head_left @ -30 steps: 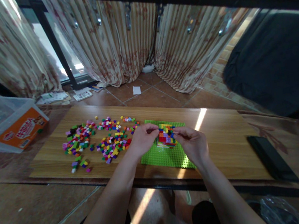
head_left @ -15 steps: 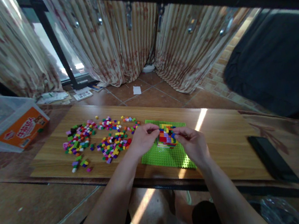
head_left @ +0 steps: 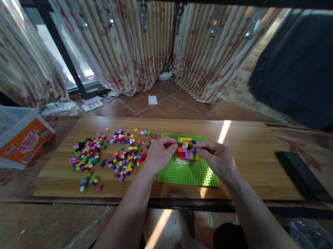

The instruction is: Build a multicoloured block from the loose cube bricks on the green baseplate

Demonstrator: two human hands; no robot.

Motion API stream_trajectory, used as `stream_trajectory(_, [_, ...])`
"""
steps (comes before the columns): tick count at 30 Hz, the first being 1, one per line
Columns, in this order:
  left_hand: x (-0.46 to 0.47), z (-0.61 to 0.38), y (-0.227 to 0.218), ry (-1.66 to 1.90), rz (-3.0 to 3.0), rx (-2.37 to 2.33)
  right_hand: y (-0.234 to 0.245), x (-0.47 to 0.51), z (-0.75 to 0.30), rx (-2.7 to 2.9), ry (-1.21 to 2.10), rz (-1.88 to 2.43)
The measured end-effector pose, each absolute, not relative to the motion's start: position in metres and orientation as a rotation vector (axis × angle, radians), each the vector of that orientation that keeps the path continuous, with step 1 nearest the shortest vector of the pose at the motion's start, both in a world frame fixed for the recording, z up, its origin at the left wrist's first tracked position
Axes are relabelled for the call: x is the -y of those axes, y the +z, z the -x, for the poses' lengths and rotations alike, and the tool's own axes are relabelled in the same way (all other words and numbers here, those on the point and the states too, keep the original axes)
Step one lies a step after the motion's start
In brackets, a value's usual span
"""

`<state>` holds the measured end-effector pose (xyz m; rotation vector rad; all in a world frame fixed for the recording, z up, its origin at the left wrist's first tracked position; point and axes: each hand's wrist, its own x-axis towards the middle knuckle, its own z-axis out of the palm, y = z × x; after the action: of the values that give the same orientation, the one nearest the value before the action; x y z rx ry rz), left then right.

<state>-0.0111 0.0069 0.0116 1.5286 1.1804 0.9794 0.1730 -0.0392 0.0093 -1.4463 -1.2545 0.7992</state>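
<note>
A small block structure of many-coloured toy bricks stands on a green studded baseplate. My left hand is at its left side, thumb and forefinger drawn together against the upper left edge. On the right side, my right hand has its thumb and fingertips pinched close to the structure's edge. Whatever lies between the fingertips of either hand is too small or hidden to make out. Red, purple, yellow and blue bricks show on the structure's top.
Loose toy bricks lie in several heaps left of the baseplate on the wooden board. A clear plastic bin with an orange label stands at far left. A black flat object rests at the board's right end. Curtains hang behind.
My right hand has shifted slightly to the right, away from the top of the structure. My left hand stays where it was.
</note>
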Motion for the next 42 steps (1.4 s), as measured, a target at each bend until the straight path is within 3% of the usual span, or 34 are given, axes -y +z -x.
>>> stream_trajectory(22, [-0.007,0.011,0.010,0.988,-1.550,-1.180,0.023,0.050,-0.161,1.584,0.368,1.742])
stream_trajectory(42, [-0.007,0.012,0.010,0.988,-1.591,-1.174,0.013,0.045,-0.158,1.330,0.556,1.587])
